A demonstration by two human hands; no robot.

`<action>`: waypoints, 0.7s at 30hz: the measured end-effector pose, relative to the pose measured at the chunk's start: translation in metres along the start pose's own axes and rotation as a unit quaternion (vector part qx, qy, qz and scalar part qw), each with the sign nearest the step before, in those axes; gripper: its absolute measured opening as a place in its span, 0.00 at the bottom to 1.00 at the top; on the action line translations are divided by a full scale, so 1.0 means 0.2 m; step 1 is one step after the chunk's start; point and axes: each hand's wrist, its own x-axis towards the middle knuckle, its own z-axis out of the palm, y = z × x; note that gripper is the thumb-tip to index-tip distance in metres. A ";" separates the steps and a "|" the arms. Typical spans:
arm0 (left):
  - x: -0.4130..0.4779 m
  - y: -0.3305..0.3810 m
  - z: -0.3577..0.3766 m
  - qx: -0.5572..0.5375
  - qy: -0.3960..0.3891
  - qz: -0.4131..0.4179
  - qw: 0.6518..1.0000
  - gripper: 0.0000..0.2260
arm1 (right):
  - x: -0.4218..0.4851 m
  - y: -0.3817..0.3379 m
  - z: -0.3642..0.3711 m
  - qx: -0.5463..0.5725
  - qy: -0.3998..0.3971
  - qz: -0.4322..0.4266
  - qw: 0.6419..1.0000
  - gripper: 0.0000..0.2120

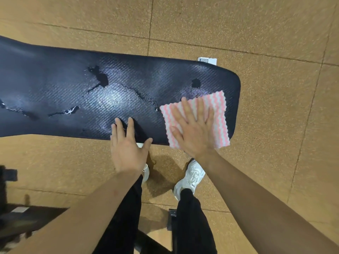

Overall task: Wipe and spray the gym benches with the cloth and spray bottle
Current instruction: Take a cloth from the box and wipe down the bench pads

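Observation:
A long black padded gym bench (60, 92) runs across the view, its cover torn in several spots and shiny with wet patches. A pink-and-white wavy-striped cloth (217, 107) lies flat on the bench's right end. My right hand (194, 129) presses on the cloth with straight, spread fingers. My left hand (128, 149) rests at the bench's near edge, fingers straight on the pad, holding nothing. No spray bottle shows in this view.
The floor (266, 43) is tan speckled rubber tiling. My two white shoes (190, 178) stand just below the bench edge. Dark equipment parts (20, 219) sit at the lower left. A white label (207, 60) peeks out behind the bench's far right edge.

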 end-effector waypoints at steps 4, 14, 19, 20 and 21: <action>0.02 0.04 -0.03 0.008 -0.033 -0.003 0.999 0.39 | -0.16 0.05 0.05 -0.032 -0.013 -0.031 0.999 0.30; 0.05 0.08 -0.07 0.037 -0.062 0.002 0.997 0.43 | 0.03 0.22 -0.05 -0.014 0.006 -0.009 1.000 0.31; 0.06 0.07 -0.06 0.051 -0.058 0.011 0.997 0.43 | 0.47 0.42 -0.27 0.014 0.052 0.016 0.998 0.32; 0.06 0.07 -0.05 0.054 -0.059 0.012 0.997 0.43 | 0.52 0.45 -0.30 0.011 0.054 0.007 0.998 0.32; 0.06 0.07 -0.05 0.058 -0.058 0.014 0.997 0.43 | 0.54 0.46 -0.32 0.004 0.056 -0.001 0.998 0.32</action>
